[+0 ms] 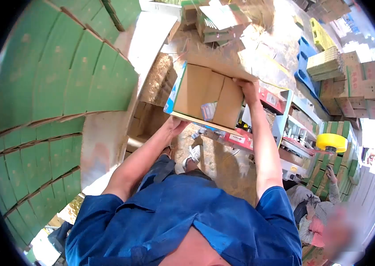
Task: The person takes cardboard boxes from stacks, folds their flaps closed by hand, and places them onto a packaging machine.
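We note one cardboard box [200, 88] held up in front of the body, above the floor [223, 166], its brown face with a small label [208, 111] turned toward the wearer. The left hand [179, 125] curls against the near lower edge, toward the left corner; most of its fingers are hidden by the board, so we cannot tell how tightly they press. The right hand [248, 90] pinches the far right edge, fingers lying on the brown face. We judge that gripping nearly opposite corners spreads the load and keeps the box from tipping, and that the left hand bears from below while the right steadies the angle. Relative to the grip, the box lies between the hands, its blue-and-white side [172, 95] extending past the left one. To the left we record stacked green cartons [72, 57], well apart from both hands; to the right, a yellow tape roll [332, 142] beyond the right forearm, with a co-worker [320, 217] below it.
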`<state>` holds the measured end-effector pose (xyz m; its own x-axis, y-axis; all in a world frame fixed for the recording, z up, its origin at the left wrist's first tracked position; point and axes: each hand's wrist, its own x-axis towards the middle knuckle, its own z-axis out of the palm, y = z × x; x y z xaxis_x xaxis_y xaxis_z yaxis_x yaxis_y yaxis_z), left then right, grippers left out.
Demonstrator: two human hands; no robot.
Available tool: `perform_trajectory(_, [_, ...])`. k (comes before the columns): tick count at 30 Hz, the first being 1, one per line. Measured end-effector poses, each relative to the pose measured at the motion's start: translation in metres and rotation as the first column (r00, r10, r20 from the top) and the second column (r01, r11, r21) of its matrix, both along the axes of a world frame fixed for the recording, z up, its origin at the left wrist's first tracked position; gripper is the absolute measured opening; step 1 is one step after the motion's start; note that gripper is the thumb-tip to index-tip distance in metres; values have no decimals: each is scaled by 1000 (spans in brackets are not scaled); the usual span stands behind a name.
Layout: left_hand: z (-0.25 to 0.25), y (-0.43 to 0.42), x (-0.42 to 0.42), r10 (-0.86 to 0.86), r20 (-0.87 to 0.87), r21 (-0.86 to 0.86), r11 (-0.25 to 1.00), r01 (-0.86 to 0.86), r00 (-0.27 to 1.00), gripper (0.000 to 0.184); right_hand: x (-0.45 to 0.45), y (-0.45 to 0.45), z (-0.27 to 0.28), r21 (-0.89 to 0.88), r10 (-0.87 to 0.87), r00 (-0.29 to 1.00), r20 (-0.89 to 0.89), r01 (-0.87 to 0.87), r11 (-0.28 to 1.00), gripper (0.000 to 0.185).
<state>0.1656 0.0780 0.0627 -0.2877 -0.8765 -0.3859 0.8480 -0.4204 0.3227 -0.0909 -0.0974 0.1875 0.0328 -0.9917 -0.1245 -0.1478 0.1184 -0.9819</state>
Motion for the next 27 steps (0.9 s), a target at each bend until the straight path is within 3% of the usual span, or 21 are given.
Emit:
perform_trajectory(2, [-1,15,10,26,245,344,932,-112,969,34,-10,-6,-67,-3,44,996,81,-44,999,26])
perform_trajectory(3, [9,18,18,9,529,130,987,-92,848,54,-16,-10,-102,14,102,992,-79,-102,995,26])
perform_trajectory(4, [19,21,26,46,826,-41,999,-21,561,74,-21,-8,-123,35,158,959,-235,-154,987,26])
perform_trajectory(5, [29,25,34,135,967,-142,990,19,215,96,-18,1,-133,-25,34,999,-12,-34,999,27])
perform_trajectory(6, [53,16,47,332,938,-308,931,197,-99,103,-19,2,-135,-21,25,1000,-11,-26,999,27])
perform_trajectory(8, [56,-11,69,266,958,-285,829,481,109,91,-21,2,-136,-54,61,977,-203,-73,996,35])
perform_trajectory(9, [59,-26,67,268,956,-289,806,516,116,73,-26,-1,-149,-140,72,962,-263,-112,984,43])
perform_trajectory(12, [46,-56,53,114,993,-96,798,595,7,52,-16,14,-165,-188,-182,983,-40,171,967,46])
perform_trajectory(13, [46,-59,46,117,993,-103,795,597,16,52,-16,27,-174,-21,-270,951,-152,270,963,51])
perform_trajectory(14, [52,-66,39,61,992,14,827,563,-114,54,-13,41,-175,146,-319,911,-261,363,920,57])
perform_trajectory(15, [55,-69,36,-2,970,130,849,513,-242,57,-7,55,-165,207,-290,928,-236,339,918,69])
perform_trajectory(16, [49,-70,34,-2,972,128,846,518,-237,57,-5,62,-154,270,-261,942,-209,312,911,81])
perform_trajectory(18, [21,-71,28,237,935,-122,912,391,-263,66,-21,60,-144,410,-166,984,-60,176,895,65])
perform_trajectory(20, [5,-75,24,230,941,-131,923,361,-249,73,-47,28,-148,432,14,948,-317,132,892,61])
perform_trajectory(21, [3,-78,22,224,939,-121,924,362,-260,75,-45,19,-127,109,-68,897,-437,128,986,59])
perform_trajectory(22, [0,-76,21,210,939,-103,928,358,-274,77,-22,18,-79,-241,-308,773,-555,205,949,64])
perform_trajectory(23, [-3,-78,23,159,953,-61,933,354,-256,80,-4,8,-34,-373,-263,836,-481,76,925,70])
perform_trajectory(24, [-4,-77,25,151,953,-48,931,362,-263,80,7,-9,-31,-348,-239,827,-509,56,936,70])
perform_trajectory(25, [-3,-78,25,135,960,-42,935,352,-244,82,18,-27,-52,-404,-255,737,-626,-27,914,68])
perform_trajectory(26, [-1,-82,24,127,966,-44,938,343,-224,85,36,-25,-40,-124,27,717,-697,-158,980,67])
perform_trajectory(27, [2,-83,23,64,968,20,944,330,-243,87,59,-18,-24,170,314,664,-679,-274,947,67])
